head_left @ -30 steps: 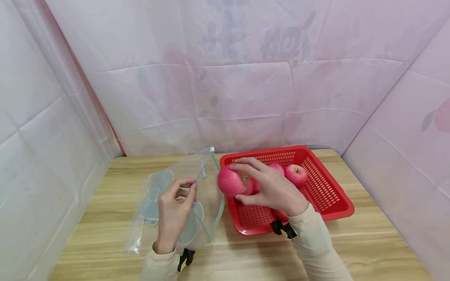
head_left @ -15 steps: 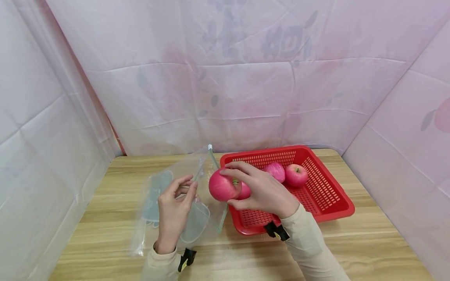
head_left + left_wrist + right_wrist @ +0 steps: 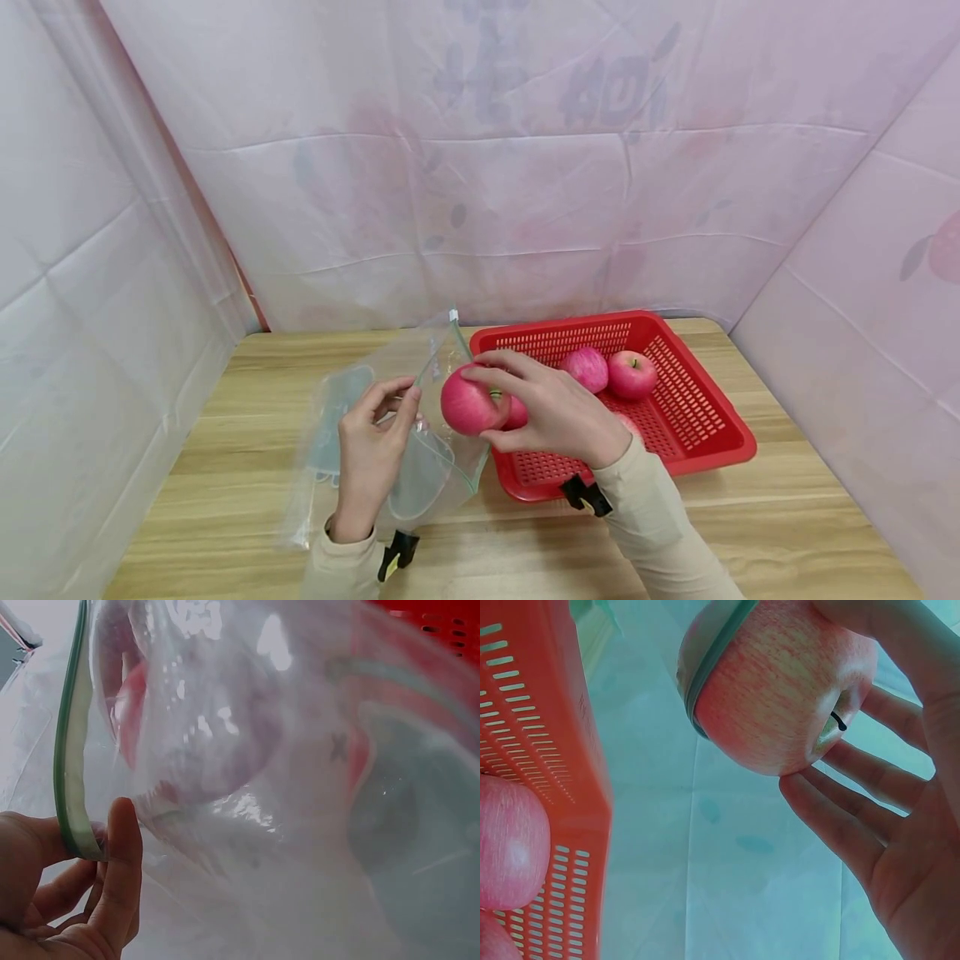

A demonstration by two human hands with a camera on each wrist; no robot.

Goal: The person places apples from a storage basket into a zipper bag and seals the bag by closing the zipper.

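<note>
My left hand (image 3: 372, 450) pinches the green-edged mouth of a clear zip bag (image 3: 420, 487), with thumb and fingertips on the strip (image 3: 63, 750) in the left wrist view. My right hand (image 3: 558, 412) grips a red apple (image 3: 467, 402) by its stem end, thumb on one side and fingers on the other. That apple is at the bag's mouth; in the right wrist view the green strip (image 3: 721, 656) crosses its far end. Through the film in the left wrist view, the apple's red side shows dimly.
A red plastic basket (image 3: 735, 450) stands right of the bag. Inside are several apples, among them one whole apple (image 3: 632, 374) and a streaked apple (image 3: 585, 369); others are partly behind my right hand. The white slider (image 3: 453, 315) sits at the bag's far corner. Fabric walls surround the wooden table (image 3: 202, 467).
My right hand has moved left with the apple, from over the basket's left rim to the bag's mouth. The bag's mouth has shifted and spread slightly; my left hand has stayed in place.
</note>
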